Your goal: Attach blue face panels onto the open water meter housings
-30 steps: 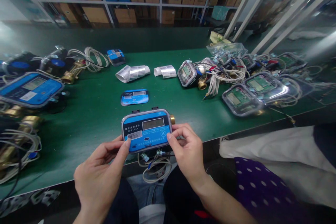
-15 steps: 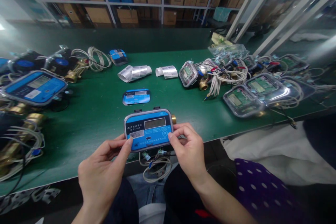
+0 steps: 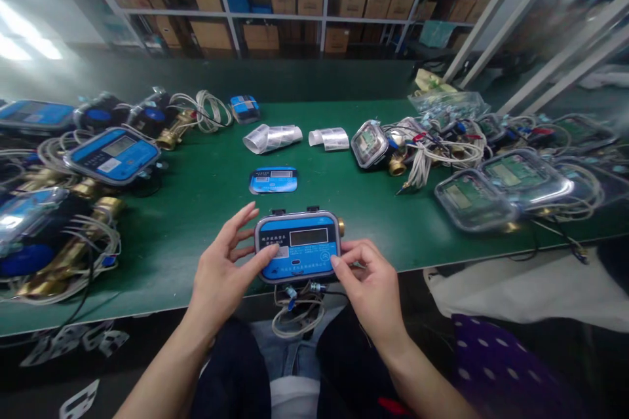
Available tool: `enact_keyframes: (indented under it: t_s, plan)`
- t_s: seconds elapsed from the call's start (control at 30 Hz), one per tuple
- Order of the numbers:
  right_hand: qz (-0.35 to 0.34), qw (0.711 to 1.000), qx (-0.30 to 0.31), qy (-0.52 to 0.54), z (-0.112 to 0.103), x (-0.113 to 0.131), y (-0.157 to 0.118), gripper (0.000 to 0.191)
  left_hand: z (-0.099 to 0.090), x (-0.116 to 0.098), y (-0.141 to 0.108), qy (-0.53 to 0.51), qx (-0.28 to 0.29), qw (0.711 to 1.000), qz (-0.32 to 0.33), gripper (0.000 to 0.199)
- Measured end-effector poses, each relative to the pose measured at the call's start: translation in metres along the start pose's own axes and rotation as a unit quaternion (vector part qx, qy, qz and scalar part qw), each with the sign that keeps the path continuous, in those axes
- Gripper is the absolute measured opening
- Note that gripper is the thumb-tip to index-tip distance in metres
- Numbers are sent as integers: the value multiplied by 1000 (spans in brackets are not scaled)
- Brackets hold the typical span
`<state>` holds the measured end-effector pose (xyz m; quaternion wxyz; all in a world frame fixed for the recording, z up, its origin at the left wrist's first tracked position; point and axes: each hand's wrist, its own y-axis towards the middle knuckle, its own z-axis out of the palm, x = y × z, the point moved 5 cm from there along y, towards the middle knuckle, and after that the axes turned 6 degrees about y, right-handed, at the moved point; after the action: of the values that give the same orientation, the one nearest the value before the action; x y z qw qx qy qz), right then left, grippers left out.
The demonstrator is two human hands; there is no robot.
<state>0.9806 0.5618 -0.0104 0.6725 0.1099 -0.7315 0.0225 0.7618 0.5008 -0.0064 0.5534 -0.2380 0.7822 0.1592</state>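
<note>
A blue-faced heat meter (image 3: pixel 304 262) with a small grey display sits at the table's front edge. Its clear cover is framed in dark plastic, and a brass fitting (image 3: pixel 341 227) sticks out on its right. My left hand (image 3: pixel 228 268) holds the meter's left side, thumb pressed on the small white label (image 3: pixel 281 252) and fingers along the edge. At the lower right corner, my right hand (image 3: pixel 371 281) pinches the casing, thumb on the face and fingers curled behind. Coiled grey cable (image 3: pixel 298 322) hangs below the meter. Just behind it lies a loose blue face sticker (image 3: pixel 274 180).
More blue-faced meters (image 3: pixel 114 154) with brass pipes and cables crowd the left. Meters with bare green circuit boards (image 3: pixel 511 170) are on the right. Two curled silver label sheets (image 3: pixel 272 138) and a stack of blue stickers (image 3: pixel 244 108) lie at the back of the green table (image 3: pixel 206 177).
The view has shifted left, so everything appears further right. My left thumb has moved up from the label's lower left onto the label, and its fingers have spread upward. My right hand keeps its hold.
</note>
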Motion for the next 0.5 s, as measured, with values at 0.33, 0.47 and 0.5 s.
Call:
enact_keyframes:
  t_s: [0.33, 0.47, 0.5]
  plan:
    - [77, 989, -1, 126, 2, -28, 2, 40, 11, -10, 15, 55, 14, 997, 43, 57]
    - [40, 993, 33, 104, 3, -19, 3, 27, 20, -18, 9, 132, 11, 988, 76, 72]
    - [28, 994, 37, 101, 4, -17, 3, 25, 20, -19, 10, 141, -1, 987, 78, 62]
